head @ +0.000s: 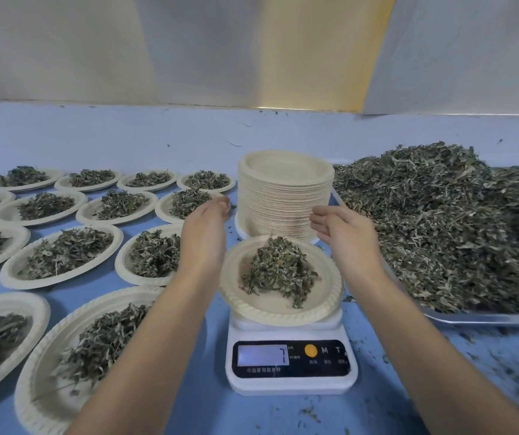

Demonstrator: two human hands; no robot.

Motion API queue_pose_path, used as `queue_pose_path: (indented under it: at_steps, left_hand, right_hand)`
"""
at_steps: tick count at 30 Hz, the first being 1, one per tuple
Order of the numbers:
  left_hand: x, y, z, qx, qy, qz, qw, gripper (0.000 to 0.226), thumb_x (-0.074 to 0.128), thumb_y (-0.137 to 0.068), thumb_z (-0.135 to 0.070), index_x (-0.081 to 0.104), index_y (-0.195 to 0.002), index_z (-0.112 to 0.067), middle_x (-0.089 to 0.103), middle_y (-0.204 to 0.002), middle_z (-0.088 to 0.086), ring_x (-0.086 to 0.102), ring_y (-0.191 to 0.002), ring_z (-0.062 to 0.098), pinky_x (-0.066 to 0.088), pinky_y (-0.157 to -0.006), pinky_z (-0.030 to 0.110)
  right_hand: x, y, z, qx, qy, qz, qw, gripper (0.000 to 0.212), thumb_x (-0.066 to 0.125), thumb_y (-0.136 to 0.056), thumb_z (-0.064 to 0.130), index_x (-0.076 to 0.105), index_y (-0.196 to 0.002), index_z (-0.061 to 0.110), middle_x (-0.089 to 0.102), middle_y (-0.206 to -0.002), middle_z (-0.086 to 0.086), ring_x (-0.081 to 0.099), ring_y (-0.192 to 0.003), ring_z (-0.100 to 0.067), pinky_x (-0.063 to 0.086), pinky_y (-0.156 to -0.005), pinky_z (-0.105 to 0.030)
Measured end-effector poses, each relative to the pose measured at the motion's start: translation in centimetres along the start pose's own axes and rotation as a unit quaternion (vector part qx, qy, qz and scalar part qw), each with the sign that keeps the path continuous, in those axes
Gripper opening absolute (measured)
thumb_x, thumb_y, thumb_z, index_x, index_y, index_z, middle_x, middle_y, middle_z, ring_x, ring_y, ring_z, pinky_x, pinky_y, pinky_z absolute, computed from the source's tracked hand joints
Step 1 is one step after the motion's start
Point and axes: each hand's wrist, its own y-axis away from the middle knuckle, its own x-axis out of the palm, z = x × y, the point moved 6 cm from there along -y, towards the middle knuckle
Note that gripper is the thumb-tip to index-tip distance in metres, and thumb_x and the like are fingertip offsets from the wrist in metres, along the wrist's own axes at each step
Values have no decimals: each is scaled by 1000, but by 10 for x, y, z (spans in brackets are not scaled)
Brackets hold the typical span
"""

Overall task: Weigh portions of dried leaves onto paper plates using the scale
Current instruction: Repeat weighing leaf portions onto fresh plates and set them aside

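A white digital scale (pixel 291 364) stands in front of me with its display lit. On it rests a paper plate (pixel 270 309) carrying a small heap of dried leaves (pixel 278 271). My left hand (pixel 206 227) hovers to the left of that plate, fingers relaxed and holding nothing. To the plate's right my right hand (pixel 343 229) is raised, fingers loosely curved and empty. Just behind the scale rises a tall stack of empty paper plates (pixel 284 196). A large pile of loose dried leaves (pixel 449 224) fills a metal tray (pixel 484 318) on the right.
Several filled paper plates (pixel 63 255) lie in rows over the blue table (pixel 189 139) on the left. Leaf crumbs are scattered on the table at the right front. A pale wall runs along the back edge.
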Motion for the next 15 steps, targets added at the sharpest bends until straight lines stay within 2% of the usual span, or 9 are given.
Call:
queue_pose_path:
  at_steps: [2, 4, 7, 11, 15]
  left_hand:
    - [-6, 2, 7, -13, -17, -9, 1000, 29, 39, -98, -23, 62, -115, -29, 56, -127, -10, 50, -106, 3, 34, -92, 27]
    - [-11, 5, 15, -27, -45, -24, 998, 38, 38, -98, -29, 52, -134, -29, 48, -138, -10, 45, -119, 8, 28, -92, 28]
    - [-12, 10, 25, -44, -36, -36, 998, 42, 38, -99, -34, 45, -139, -25, 44, -143, -10, 38, -129, 9, 25, -94, 27]
    - [-4, 10, 33, -65, 11, -14, 998, 42, 34, -101, -31, 43, -141, -22, 52, -131, -11, 46, -116, 4, 26, -93, 25]
    - [0, 8, 40, -79, 17, -9, 997, 45, 34, -101, -33, 39, -144, -19, 41, -147, -4, 36, -135, 13, 26, -106, 30]
  right_hand:
    - [-5, 1, -9, 16, -21, -14, 1000, 29, 44, -93, 4, 65, -99, 23, 68, -103, 6, 63, -103, -9, 47, -100, -32]
    - [-9, 4, -15, 33, -44, -18, 998, 29, 45, -93, 3, 67, -97, 23, 69, -103, 6, 63, -102, -8, 47, -98, -28]
    - [-8, 8, -21, 56, -66, -17, 996, 30, 44, -93, 1, 68, -95, 20, 70, -108, 0, 64, -103, -10, 47, -97, -27]
    - [-7, 11, -23, 68, -84, -25, 994, 31, 43, -94, 0, 69, -96, 17, 69, -110, -4, 63, -107, -13, 47, -100, -30]
    - [-6, 11, -24, 81, -96, -27, 992, 31, 44, -94, 1, 69, -93, 19, 69, -109, -3, 64, -106, -14, 46, -102, -34]
